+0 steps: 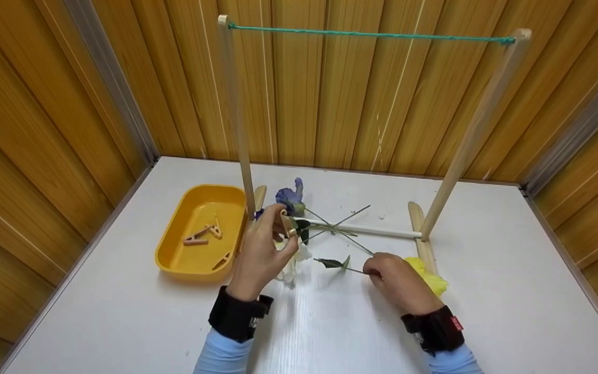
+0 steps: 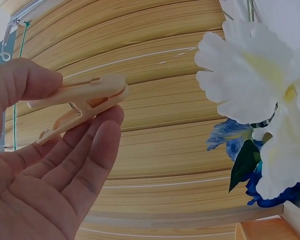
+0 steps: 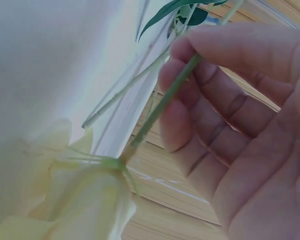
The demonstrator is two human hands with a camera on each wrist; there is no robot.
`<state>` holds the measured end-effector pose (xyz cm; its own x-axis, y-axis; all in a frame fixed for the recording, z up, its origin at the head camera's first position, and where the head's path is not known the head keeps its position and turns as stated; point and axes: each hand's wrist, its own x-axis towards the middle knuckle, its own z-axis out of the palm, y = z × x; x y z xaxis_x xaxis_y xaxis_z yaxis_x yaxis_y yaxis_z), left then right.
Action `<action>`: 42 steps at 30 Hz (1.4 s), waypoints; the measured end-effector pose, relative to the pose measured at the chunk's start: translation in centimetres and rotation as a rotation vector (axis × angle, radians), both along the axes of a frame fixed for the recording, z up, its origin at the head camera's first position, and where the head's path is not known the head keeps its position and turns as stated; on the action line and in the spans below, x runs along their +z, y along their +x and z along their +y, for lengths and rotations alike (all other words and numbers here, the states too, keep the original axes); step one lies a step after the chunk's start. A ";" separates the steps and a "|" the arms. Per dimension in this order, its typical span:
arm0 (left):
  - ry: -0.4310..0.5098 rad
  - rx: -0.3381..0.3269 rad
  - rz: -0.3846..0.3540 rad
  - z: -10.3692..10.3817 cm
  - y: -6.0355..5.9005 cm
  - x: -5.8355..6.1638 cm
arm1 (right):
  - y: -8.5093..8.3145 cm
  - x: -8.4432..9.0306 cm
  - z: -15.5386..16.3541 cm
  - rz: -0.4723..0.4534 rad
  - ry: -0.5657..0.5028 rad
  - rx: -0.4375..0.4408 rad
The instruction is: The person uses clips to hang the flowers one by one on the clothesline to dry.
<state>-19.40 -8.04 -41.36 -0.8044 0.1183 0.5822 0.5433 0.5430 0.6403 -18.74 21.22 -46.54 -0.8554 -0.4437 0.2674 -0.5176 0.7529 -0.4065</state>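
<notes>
The pale beige plastic clothespin (image 2: 80, 102) sits in your left hand (image 1: 262, 254), pinched between the thumb on one side and the fingertips (image 2: 107, 125) on the other. It is a slim two-legged peg, its legs angled apart towards your palm, and it is held up off the white tabletop (image 1: 486, 291), just in front of the left post of the light wooden drying rack (image 1: 236, 114). Your left hand is raised with the wrist bent back and the fingers lightly curled around the peg.

The artificial yellow flower (image 1: 429, 278) lies on the table by the rack's right foot. Your right hand (image 1: 397, 280) rests low over it and pinches its thin green stem (image 3: 165, 100) between thumb and fingers; in the right wrist view the stem runs across your fingertips down to the pale yellow petals. A small green leaf (image 1: 333, 263) sticks out from that stem between your two hands.

Just beside the left hand lie a white artificial flower (image 2: 260, 90) and a blue-purple artificial flower (image 1: 291, 196), their stems crossing over the rack's base rail. To the left of them stands a yellow oval plastic tray (image 1: 174, 228) holding a few more beige clothespins (image 1: 203, 234). A teal cord (image 1: 371, 35) is stretched between the tops of the rack's two posts.
</notes>
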 end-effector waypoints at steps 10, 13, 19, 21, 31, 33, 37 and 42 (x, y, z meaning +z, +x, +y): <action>0.055 -0.005 0.016 -0.1 -0.1 0.0 | -0.1 0.6 0.0 0.156 -0.122 -0.015; 0.078 -0.011 0.018 0.0 -0.1 0.0 | -0.1 0.8 0.0 0.224 -0.155 -0.006; 0.124 -0.022 0.004 0.0 -0.1 0.1 | -0.5 1.2 -0.1 0.253 -0.242 0.008; 0.132 -0.024 0.002 0.0 -0.1 0.2 | -0.7 1.4 -0.1 0.236 -0.286 0.003; 0.126 -0.027 0.001 -0.1 -0.1 0.4 | -1.4 1.7 -0.6 0.194 -0.426 -0.026; 0.109 -0.024 -0.001 -0.2 -0.1 0.6 | -1.5 1.9 -0.8 0.182 -0.447 -0.032; 0.069 -0.030 -0.010 -0.4 -0.3 1.3 | -2.0 2.5 -0.9 0.163 -0.479 -0.033; -0.005 -0.037 0.019 -0.5 -0.7 2.9 | -2.8 3.2 -1.0 0.154 -0.513 -0.015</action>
